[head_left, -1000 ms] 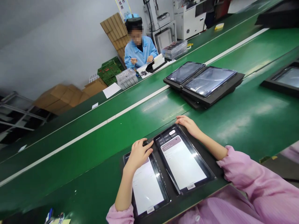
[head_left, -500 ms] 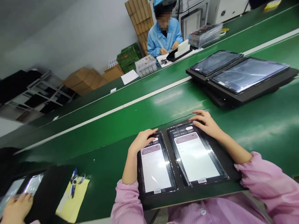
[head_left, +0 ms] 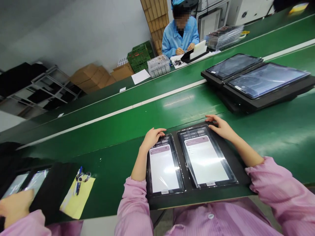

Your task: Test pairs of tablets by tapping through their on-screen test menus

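Two tablets in clear film lie side by side on a black tray (head_left: 242, 173), their screens lit with a white panel. At the top edge of the left tablet (head_left: 164, 170) is my left hand (head_left: 153, 138), fingers stretched over the corner and holding nothing. My right hand (head_left: 220, 127) rests at the upper right corner of the right tablet (head_left: 205, 160). Its fingers are apart and reach over the tray's far edge, with nothing in them. Whether the fingertips touch the tray or the glass, I cannot tell.
Another black tray with two dark tablets (head_left: 268, 78) sits on the green bench (head_left: 113, 144). To the left are a yellow paper (head_left: 80, 203) with pens and a co-worker's hand (head_left: 18, 205) near more tablets. A person in blue (head_left: 180, 37) works across the bench.
My left hand has drawn up from the left screen to its top edge. My right hand has shifted slightly outward. The co-worker's hand at left has lifted, and the view has shifted a little.
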`<state>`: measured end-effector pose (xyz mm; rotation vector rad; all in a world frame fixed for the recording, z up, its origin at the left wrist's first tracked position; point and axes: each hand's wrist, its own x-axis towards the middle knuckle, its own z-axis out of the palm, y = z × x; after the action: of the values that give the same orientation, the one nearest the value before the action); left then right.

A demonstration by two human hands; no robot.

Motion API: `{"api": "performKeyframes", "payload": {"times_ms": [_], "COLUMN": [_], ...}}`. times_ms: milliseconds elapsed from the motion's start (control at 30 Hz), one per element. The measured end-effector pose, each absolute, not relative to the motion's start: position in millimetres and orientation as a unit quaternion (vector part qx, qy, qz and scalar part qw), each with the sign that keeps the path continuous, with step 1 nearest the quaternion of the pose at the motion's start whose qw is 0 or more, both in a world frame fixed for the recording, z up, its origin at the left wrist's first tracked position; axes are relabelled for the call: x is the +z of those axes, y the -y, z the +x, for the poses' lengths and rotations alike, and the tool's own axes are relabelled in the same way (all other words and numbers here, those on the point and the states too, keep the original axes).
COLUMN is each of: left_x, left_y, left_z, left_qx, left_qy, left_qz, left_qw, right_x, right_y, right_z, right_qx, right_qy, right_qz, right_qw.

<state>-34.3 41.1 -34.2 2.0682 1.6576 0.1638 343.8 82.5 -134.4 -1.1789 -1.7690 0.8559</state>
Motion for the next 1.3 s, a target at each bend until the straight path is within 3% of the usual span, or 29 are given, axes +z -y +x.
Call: {"api": "performKeyframes", "payload": {"times_ms": [133,333,533,800,1033,1300], "left_x": [-22.4,-23.5,-44.3,-35.7,-40.6,-36.3], "left_y": [-16.6,74.8,122.9,75.7,12.4,12.3], "left_z": [-40.5,-44.1,-26.3,-32.9,-11.1,-11.3], "left_qx": [0.05,0.078,0.087,0.057,-0.03,-0.045], "left_qy": [-0.582,-0.539,-0.527,-0.524,-0.517,-0.496], "left_qz": [0.779,0.821,0.836,0.838,0.837,0.841], "left_qw": [0.228,0.169,0.126,0.139,0.173,0.212], "right_x": [-114.8,-109.3,-124.3,-124.8,-158.1,-155.6], "right_y": [-54.1,36.2,54.5,19.6,-2.0,4.9], "right_z": [353.5,372.3,367.8,367.1,363.2,363.3], "right_qx": [0.3,0.16,0.117,0.183,0.298,0.301], "right_qy": [0.69,0.82,0.845,0.735,0.66,0.636], "right_qz": [-0.473,-0.41,-0.403,-0.509,-0.563,-0.577], "right_qw": [0.459,0.366,0.332,0.41,0.4,0.414]}}
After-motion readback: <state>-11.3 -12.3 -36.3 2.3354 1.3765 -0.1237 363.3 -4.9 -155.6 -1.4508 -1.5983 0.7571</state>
